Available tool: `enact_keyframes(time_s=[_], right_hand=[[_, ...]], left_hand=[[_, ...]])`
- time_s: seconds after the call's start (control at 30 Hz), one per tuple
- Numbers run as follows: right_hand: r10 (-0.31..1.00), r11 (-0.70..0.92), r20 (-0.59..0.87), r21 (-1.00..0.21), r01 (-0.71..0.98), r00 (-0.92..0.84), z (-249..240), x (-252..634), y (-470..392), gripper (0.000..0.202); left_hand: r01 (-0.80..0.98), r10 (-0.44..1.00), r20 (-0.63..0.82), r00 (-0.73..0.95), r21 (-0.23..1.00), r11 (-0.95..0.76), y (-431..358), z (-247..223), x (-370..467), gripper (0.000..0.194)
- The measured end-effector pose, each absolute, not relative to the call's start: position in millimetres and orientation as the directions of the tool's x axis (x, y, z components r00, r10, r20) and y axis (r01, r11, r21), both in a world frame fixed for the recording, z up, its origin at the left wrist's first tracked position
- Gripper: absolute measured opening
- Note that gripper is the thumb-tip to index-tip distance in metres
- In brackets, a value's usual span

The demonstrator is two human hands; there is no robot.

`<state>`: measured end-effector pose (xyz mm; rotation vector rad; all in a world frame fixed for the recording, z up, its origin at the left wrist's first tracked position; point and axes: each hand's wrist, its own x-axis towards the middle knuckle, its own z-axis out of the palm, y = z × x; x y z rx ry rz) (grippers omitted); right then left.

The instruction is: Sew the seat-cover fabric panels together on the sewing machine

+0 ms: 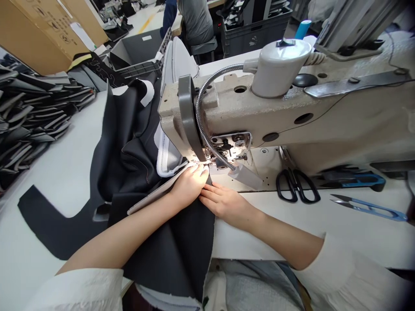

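Observation:
A sewing machine (223, 112) stands in front of me, its needle area partly hidden behind a grey guard and a flexible lamp. Black leather-like material (175, 250) with a pale backing runs under the needle area and hangs over the table's front edge. Close to the presser foot, my left hand (190, 185) is closed on this material, fingers curled over a folded-back pale flap (155, 198). My right hand (225, 205) lies with fingers stretched and flat at the material's right edge, its fingertips close to the left hand.
Black-handled scissors (296, 183) and blue thread snips (372, 209) lie to the right. Stacked cut pieces (35, 116) fill the left side beside a cardboard box (48, 34). A grey crate (139, 49) and a seated person (196, 23) are behind the machine.

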<state>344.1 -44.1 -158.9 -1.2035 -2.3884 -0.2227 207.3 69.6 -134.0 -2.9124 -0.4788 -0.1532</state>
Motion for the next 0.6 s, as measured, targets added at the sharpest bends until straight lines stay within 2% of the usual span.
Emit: enact_keyframes(time_s=[0.07, 0.27, 0.47, 0.6], right_hand=[[0.724, 0.603, 0.455, -0.051, 0.796, -0.519, -158.1, 343.6, -44.8, 0.029], [0.719, 0.597, 0.451, -0.011, 0.802, -0.529, -155.6, 338.9, -48.5, 0.031], [0.716, 0.578, 0.448, 0.049, 0.814, -0.535, -156.9, 336.2, -47.0, 0.033], [0.721, 0.591, 0.428, 0.029, 0.806, -0.545, -158.7, 338.9, -45.1, 0.032]], left_hand=[[0.344, 0.325, 0.13, 0.937, -0.174, -0.923, 67.5, -136.0, 206.0, 0.025], [0.347, 0.339, 0.095, 0.936, -0.088, -0.934, 64.3, -134.0, 203.6, 0.023], [0.372, 0.36, 0.121, 0.925, -0.098, -0.923, 64.3, -137.3, 208.3, 0.022], [0.362, 0.344, 0.151, 0.927, -0.113, -0.925, 66.7, -138.1, 209.4, 0.024]])
